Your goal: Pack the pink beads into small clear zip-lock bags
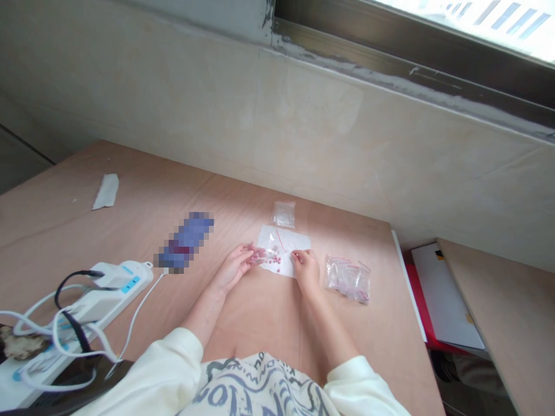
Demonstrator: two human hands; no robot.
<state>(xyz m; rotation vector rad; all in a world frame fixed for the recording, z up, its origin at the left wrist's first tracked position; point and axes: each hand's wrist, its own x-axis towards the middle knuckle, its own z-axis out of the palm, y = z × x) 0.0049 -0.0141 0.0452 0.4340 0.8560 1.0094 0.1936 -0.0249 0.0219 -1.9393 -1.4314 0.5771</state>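
Observation:
My left hand (234, 269) is closed on the end of a small clear zip bag (272, 242) with a red seal line and pink beads in it. The bag lies over a white sheet of paper (300, 238). Several loose pink beads (278, 270) show on the paper between my hands. At the paper's right side, my right hand (307, 269) has thumb and fingers pinched together; whatever is between them is too small to make out. Just right of that hand are clear zip bags (348, 280) with pinkish contents. Another clear bag (284, 214) rests beyond the paper.
A phone (185, 242), blurred out, lies to the left with a white cable plugged in. Nearer me, a white power strip (117, 294) carries chargers and tangled cords. A white scrap (106, 191) is at the far left. The wall borders the wooden table (255, 323) at the back.

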